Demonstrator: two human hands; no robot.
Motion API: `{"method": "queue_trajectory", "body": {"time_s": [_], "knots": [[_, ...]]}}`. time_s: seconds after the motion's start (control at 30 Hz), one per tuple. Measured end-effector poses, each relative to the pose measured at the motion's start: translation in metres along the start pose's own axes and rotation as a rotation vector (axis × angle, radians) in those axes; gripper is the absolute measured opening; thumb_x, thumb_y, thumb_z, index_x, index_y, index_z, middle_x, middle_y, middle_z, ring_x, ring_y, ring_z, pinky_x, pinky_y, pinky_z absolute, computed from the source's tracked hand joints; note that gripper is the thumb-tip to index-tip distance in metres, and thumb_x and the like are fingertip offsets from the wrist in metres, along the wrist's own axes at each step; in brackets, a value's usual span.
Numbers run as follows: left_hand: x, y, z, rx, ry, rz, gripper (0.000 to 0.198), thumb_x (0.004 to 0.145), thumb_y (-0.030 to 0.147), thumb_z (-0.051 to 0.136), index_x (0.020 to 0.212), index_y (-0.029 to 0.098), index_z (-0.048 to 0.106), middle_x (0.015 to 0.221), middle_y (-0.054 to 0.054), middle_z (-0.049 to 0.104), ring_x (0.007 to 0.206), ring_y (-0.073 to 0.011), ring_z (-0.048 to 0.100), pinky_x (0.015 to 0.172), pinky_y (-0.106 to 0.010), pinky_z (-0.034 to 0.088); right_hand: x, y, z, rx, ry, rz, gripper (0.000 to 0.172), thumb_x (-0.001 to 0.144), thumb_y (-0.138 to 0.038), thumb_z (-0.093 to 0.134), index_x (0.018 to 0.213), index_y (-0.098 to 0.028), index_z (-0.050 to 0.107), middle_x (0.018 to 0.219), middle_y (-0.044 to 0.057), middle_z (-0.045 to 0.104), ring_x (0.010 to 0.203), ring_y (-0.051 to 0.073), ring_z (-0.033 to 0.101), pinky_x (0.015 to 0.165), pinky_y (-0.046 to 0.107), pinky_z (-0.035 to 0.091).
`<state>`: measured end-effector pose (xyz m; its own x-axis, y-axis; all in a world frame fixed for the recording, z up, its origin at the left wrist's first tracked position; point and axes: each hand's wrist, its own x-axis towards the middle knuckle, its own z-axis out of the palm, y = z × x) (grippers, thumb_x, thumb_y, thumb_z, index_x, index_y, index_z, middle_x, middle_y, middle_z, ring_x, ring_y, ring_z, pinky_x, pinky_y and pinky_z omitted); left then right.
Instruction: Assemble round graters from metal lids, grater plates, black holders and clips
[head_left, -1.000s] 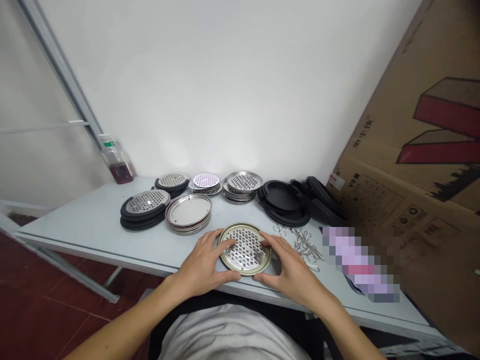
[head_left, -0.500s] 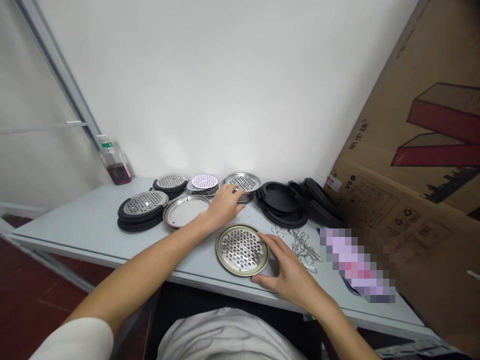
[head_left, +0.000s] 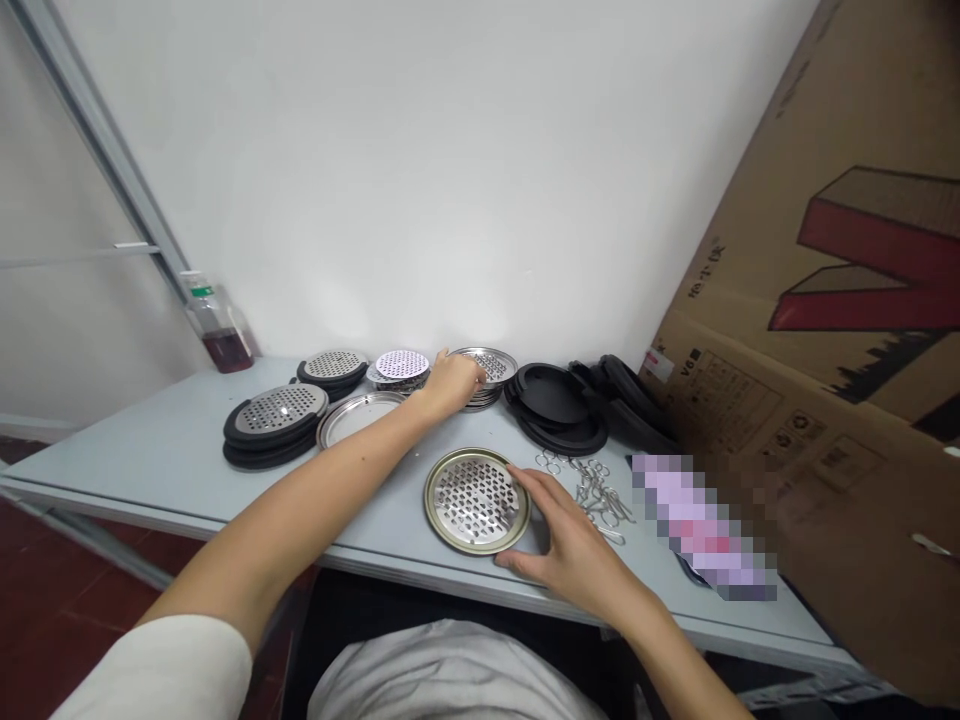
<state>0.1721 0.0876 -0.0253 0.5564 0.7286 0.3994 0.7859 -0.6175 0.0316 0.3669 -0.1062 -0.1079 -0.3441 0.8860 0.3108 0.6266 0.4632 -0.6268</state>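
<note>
My right hand (head_left: 566, 540) holds the right rim of a round metal grater disc (head_left: 478, 500) with a gold-coloured edge, lying near the table's front. Its fingers touch the upper right of the rim, its thumb the lower right. Farther back, my left hand (head_left: 454, 383) grips the left rim of the top disc on a stack of metal grater discs (head_left: 495, 366); part of its grip is hidden. My left forearm passes over a plain metal tray (head_left: 360, 418).
Black rings with grater plates (head_left: 281, 410) stand at left, beside a bottle (head_left: 226, 345). A small stack has a lilac top plate (head_left: 403, 364). Black round parts (head_left: 555, 395), wire hooks (head_left: 600, 495), a pixelated item (head_left: 701, 525) and a large carton (head_left: 825, 420) are at right.
My left hand has closed from spread fingers onto the left rim of the back stack's top disc. My right hand stays on the front disc. The view has shifted slightly.
</note>
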Motion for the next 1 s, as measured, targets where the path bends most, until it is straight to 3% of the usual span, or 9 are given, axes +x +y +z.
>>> {"method": "queue_trajectory", "body": {"time_s": [0.23,0.47,0.6,0.7,0.87,1.0], "knots": [[-0.008,-0.001,-0.015,-0.048,0.126,-0.008,0.020,0.091,0.017,0.058,0.091,0.020,0.077,0.101,-0.007,0.076,0.099,-0.0243,0.065,0.115,-0.057,0.017,0.001,0.001,0.000,0.007,0.002,0.004,0.086,0.075,-0.037,0.078,0.149,-0.034,0.033,0.150,0.009,0.042,0.140,0.030,0.040,0.117,0.051,0.033],[-0.015,-0.004,-0.028,-0.136,0.267,-0.033,0.014,0.093,0.019,0.062,0.097,0.022,0.075,0.106,-0.003,0.076,0.100,-0.0199,0.066,0.116,-0.051,0.024,0.000,0.003,0.001,-0.006,0.009,-0.006,0.088,0.075,-0.037,0.078,0.150,-0.033,0.032,0.151,0.008,0.042,0.140,0.029,0.040,0.117,0.049,0.034],[-0.039,0.013,-0.046,-0.502,0.452,-0.109,0.013,0.092,0.022,0.064,0.100,0.017,0.072,0.101,-0.006,0.075,0.096,-0.0192,0.067,0.097,-0.038,0.046,0.000,0.005,0.001,-0.003,0.040,-0.001,0.094,0.076,-0.042,0.077,0.153,-0.033,0.024,0.154,0.009,0.038,0.142,0.030,0.037,0.117,0.050,0.033],[-0.076,0.033,-0.057,-0.877,0.519,-0.249,0.019,0.090,0.029,0.065,0.102,0.015,0.069,0.100,-0.006,0.073,0.094,-0.0189,0.067,0.086,-0.032,0.051,0.001,0.006,0.002,-0.003,0.147,0.018,0.098,0.078,-0.045,0.076,0.155,-0.033,0.016,0.155,0.011,0.036,0.143,0.031,0.037,0.117,0.053,0.033],[-0.133,0.053,-0.052,-1.554,0.324,-0.516,0.028,0.085,0.035,0.073,0.103,0.015,0.067,0.100,-0.007,0.071,0.089,-0.0173,0.066,0.079,-0.030,0.054,0.002,0.009,0.005,0.035,0.346,0.001,0.110,0.076,-0.044,0.078,0.157,-0.032,0.005,0.156,0.014,0.034,0.139,0.035,0.042,0.113,0.058,0.037],[-0.154,0.055,-0.035,-1.869,0.163,-0.783,0.017,0.082,0.024,0.076,0.091,0.013,0.069,0.091,-0.007,0.071,0.081,-0.0143,0.066,0.075,-0.026,0.055,0.001,0.008,0.004,-0.006,0.364,-0.029,0.106,0.075,-0.046,0.079,0.156,-0.032,0.012,0.156,0.014,0.034,0.139,0.037,0.041,0.113,0.060,0.038]]}}
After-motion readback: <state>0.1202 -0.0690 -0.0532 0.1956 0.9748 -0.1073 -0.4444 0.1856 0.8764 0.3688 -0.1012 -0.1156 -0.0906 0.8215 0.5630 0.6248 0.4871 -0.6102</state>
